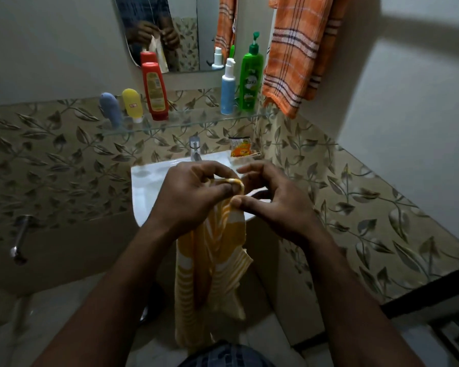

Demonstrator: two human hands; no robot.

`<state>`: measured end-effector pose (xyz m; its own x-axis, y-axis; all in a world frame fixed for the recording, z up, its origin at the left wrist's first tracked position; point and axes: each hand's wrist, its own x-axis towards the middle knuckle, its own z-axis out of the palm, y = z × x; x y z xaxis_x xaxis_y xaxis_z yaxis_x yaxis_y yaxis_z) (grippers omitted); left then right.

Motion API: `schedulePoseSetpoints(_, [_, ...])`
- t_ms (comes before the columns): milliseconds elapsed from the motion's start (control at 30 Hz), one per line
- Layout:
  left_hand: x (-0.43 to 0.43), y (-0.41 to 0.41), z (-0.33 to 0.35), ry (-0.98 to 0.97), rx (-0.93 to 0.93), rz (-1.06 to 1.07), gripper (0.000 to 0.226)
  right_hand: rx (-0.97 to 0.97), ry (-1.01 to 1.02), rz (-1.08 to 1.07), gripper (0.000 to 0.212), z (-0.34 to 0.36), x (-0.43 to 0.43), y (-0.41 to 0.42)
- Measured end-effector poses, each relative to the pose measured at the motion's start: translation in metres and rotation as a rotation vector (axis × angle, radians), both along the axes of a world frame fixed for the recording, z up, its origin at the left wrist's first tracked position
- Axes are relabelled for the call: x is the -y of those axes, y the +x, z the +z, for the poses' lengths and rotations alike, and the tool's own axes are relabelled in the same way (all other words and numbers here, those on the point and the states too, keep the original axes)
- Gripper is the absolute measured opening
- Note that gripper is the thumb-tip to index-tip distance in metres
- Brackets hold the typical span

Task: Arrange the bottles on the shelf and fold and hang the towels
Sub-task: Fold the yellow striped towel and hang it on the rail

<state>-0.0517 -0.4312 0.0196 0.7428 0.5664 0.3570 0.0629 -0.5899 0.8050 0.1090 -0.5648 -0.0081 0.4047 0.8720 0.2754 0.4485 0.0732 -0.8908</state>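
At the sink (146, 181), the left hand (194, 192) pinches the top of a yellow striped towel (212, 260) hanging below; whether the right hand (270, 200) grasps it is unclear.

Five containers are carried by the glass shelf (186, 123). A grey-blue tube (110, 108), a yellow tube (132, 104) and a red bottle (155, 91) are grouped at its left end. Toward the right end, a pale blue pump bottle (228, 88) and a green pump bottle (250, 75) are set side by side.
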Motion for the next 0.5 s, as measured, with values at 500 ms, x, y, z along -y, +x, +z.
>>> schedulePoseSetpoints(500, [-0.011,-0.007,0.001,0.031,-0.238,0.032,0.072,0.289,0.091,-0.083,0.015,-0.005,-0.009,0.014])
